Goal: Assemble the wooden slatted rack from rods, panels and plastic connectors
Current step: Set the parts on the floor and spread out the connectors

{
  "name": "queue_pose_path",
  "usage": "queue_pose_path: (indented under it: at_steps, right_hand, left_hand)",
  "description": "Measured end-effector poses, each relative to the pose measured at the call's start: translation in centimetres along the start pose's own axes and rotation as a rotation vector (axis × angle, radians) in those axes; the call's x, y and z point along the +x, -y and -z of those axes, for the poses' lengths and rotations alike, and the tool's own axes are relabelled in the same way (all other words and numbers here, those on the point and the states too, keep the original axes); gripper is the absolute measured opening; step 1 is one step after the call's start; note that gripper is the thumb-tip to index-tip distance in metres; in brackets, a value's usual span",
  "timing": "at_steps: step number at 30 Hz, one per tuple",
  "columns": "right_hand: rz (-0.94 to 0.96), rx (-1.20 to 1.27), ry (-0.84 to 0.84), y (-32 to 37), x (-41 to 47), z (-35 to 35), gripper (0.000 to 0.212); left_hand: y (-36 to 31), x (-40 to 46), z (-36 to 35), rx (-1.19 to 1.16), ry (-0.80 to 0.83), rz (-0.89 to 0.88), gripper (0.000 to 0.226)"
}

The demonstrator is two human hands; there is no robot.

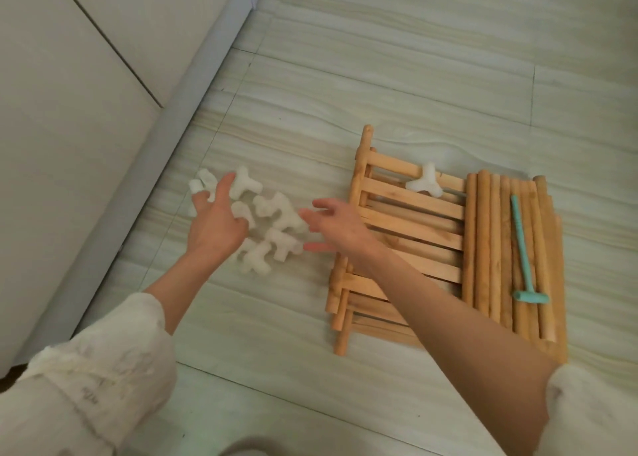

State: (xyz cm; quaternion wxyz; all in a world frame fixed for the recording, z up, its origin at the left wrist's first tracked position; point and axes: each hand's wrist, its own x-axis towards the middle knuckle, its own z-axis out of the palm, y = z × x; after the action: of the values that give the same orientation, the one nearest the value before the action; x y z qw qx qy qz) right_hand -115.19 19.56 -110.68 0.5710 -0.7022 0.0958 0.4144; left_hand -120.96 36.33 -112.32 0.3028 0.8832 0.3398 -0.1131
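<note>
Left hand [216, 221] over a loose pile of white plastic three-way connectors [266, 228] on the pale striped tile floor [379, 76], fingers spread and relaxed, gripping nothing. Right hand [336, 226] beside the pile, fingers straight and open (slightly blurred). Stacked light wooden slatted panels [407, 228] just right, one white connector [425, 181] atop. Round wooden rods [490, 248] alongside, small teal plastic mallet [523, 248] resting across them.

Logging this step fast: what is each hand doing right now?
Left hand: open, fingers spread on the white connectors, gripping none.
Right hand: open, fingers spread, holding nothing.
</note>
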Motion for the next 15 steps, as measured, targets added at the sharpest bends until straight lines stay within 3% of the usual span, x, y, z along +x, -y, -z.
queue_pose_path:
  at_steps: [3,6,9,12,15]
  right_hand:
    - [0.221,-0.147,-0.342,0.2,-0.4,4.4,0.026]
    - [0.341,-0.71,-0.707,-0.8,0.0,9.7,0.028]
    - [0.213,-1.081,-0.681,-2.3,0.8,13.6,0.049]
    - [0.186,-1.107,-0.55,-2.3,1.9,14.7,0.059]
    - [0.207,-1.144,-0.482,-1.7,2.8,14.7,0.059]
  left_hand:
    - [-1.8,-0.5,-0.4,0.19,-0.093,-0.074,0.069]
    - [-3.5,-1.1,-1.9,0.149,-0.155,-0.232,0.058]
    - [-5.3,-2.8,-4.6,0.016,0.033,-0.402,0.055]
    - [-6.5,-5.2,-7.9,0.018,0.219,-0.554,0.061]
    - [-6.3,-6.3,-10.1,0.123,0.325,-0.575,0.071]
